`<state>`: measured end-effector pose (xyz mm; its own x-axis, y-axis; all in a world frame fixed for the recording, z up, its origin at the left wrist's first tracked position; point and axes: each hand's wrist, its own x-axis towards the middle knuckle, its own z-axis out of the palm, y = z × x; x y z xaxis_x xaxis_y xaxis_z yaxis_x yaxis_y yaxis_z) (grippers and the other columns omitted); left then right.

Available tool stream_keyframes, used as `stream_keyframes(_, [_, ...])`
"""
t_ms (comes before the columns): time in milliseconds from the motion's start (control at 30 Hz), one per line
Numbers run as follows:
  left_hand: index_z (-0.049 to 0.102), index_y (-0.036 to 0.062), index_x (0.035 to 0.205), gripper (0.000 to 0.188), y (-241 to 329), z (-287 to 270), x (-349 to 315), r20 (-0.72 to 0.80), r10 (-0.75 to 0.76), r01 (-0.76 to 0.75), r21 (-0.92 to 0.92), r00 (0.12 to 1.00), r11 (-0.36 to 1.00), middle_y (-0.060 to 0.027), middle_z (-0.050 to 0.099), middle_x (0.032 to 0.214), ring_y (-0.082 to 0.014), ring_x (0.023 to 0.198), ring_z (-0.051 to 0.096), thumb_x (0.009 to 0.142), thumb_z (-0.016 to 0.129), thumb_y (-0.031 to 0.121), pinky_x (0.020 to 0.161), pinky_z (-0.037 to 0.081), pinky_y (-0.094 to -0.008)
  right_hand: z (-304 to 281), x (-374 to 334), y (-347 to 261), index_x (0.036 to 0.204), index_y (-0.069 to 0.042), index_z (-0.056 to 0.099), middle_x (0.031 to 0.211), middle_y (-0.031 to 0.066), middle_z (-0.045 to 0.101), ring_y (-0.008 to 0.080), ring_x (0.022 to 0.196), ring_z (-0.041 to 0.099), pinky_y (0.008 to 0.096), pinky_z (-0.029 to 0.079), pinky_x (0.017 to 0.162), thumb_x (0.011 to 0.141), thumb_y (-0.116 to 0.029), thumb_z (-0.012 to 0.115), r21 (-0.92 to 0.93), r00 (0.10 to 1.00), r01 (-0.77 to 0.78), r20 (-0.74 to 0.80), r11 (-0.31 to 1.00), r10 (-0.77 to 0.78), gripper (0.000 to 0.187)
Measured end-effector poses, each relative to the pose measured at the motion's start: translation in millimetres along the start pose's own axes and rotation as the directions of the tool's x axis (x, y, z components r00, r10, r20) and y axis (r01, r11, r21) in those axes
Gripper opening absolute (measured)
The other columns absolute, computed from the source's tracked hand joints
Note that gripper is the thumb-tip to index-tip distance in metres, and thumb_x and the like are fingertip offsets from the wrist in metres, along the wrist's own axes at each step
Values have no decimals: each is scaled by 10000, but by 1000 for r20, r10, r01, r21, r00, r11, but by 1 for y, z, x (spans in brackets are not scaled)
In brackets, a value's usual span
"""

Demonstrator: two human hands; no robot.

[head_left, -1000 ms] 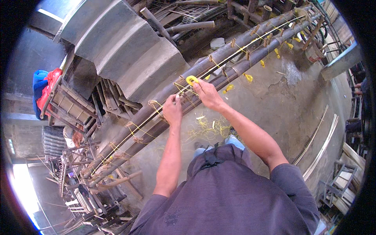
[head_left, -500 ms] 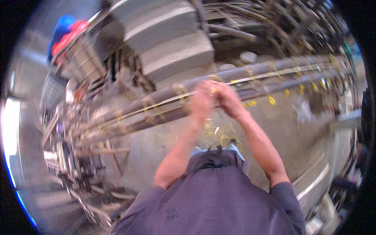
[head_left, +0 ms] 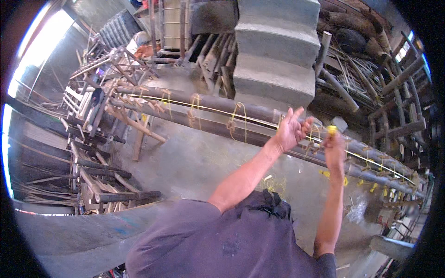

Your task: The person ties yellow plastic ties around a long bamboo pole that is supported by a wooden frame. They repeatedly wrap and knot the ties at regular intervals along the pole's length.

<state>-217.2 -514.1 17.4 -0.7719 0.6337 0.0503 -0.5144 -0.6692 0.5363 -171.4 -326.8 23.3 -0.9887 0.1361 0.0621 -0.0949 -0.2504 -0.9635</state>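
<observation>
Two long dark poles (head_left: 178,96) lie side by side, with a pale strip (head_left: 264,122) running between them. Loops of yellow cord (head_left: 238,111) with short wooden pegs (head_left: 230,125) hang round the poles at intervals. Above the poles my left hand (head_left: 293,131) is turned palm up, fingers apart and partly bent, with nothing plainly in it. To its right my right hand (head_left: 335,150), slightly blurred, is closed on a small yellow strip (head_left: 332,130) that sticks out at the top. Between my hands a cord loop (head_left: 314,134) goes round the poles.
Concrete steps (head_left: 276,51) rise beyond the poles. A wooden trestle leg (head_left: 139,139) stands at the left end, near stacked poles (head_left: 123,196). Yellow cord scraps (head_left: 271,181) litter the concrete floor. A wooden rack (head_left: 399,111) stands at far right.
My hands were together over the poles and are now apart, both further right in view. The view has swung, so the steps sit further right. The yellow strip now shows in my right hand.
</observation>
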Motion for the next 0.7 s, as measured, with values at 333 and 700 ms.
stream_keyframes(333, [174, 134, 1384, 679, 30, 41, -9, 104, -51, 7, 381, 993, 925, -108, 551, 1065, -227, 800, 565, 882, 505, 450, 702, 487, -341, 14, -6, 2, 842, -41, 572, 702, -5, 522, 66, 625, 461, 248, 401, 548, 943, -317, 458, -230, 1000, 10, -17, 973, -14, 315])
stream_keyframes(700, [501, 44, 1173, 398, 80, 181, -87, 601, 81, -507, 587, 796, 631, -176, 546, 1141, -310, 1035, 526, 835, 578, 240, 855, 441, -388, 38, 61, -72, 1326, 0, 300, 1182, 216, 511, 271, 1081, 533, 367, 409, 929, 865, -152, 567, -565, 887, 200, -243, 801, -393, 554])
